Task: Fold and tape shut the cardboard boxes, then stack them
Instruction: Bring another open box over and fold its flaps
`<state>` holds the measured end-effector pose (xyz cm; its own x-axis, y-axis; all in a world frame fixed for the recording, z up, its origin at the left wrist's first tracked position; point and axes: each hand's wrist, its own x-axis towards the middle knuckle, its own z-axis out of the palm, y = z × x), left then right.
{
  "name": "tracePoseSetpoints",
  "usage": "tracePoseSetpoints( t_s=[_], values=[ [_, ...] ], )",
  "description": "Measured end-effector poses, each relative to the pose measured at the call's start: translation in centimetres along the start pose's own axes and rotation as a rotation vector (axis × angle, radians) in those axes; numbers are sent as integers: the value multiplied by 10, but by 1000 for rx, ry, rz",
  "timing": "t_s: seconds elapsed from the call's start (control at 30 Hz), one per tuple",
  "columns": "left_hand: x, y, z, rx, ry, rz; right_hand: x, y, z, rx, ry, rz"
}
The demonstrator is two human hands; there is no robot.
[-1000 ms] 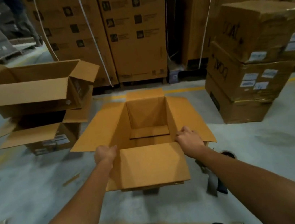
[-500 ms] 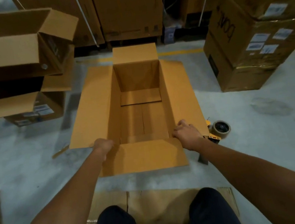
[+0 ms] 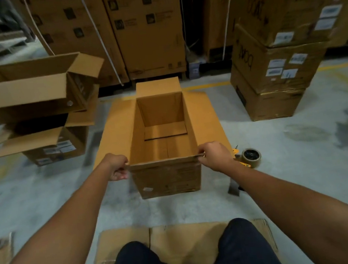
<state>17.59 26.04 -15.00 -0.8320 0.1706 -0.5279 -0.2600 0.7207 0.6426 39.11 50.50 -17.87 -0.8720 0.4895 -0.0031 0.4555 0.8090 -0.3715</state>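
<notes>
On the floor [image 3: 286, 172], between open boxes [image 3: 30, 102] stacked at the left and taped boxes [image 3: 276, 68] stacked at the right, the box [image 3: 168, 177] stands open-topped just beyond the flat cardboard [image 3: 183, 235] under the person's knees. Its near flap, spread toward the person half a second ago, is now lifted to a thin edge, baring the printed near wall. The left hand [image 3: 117, 166] and right hand [image 3: 215, 155] each pinch one end of that flap, the tape roll [image 3: 251, 156] lying just right of the right hand.

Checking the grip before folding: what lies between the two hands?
Only the near top edge of the open box, in the head view; the left hand and right hand each grip one corner.
</notes>
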Motion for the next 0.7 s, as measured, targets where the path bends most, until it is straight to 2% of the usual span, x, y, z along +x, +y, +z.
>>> tracePoseSetpoints(
  t_s=[0.13,0.2,0.27,0.43,0.53,0.7],
  values=[
    [-13,-4,6,-430,133,157,-4,-13,-8,235,235,47],
    [-17,-6,14,-462,163,249,-3,-22,-12,347,288,42],
    [-32,-3,24,-396,148,324,-2,-31,-11,338,221,8],
    [-40,5,52,-132,-40,458,4,-37,0,188,-19,22],
    [-31,7,52,110,-24,506,11,-36,2,168,-83,54],
    [-2,17,54,482,9,600,35,-38,4,67,-149,-10]
  ],
)
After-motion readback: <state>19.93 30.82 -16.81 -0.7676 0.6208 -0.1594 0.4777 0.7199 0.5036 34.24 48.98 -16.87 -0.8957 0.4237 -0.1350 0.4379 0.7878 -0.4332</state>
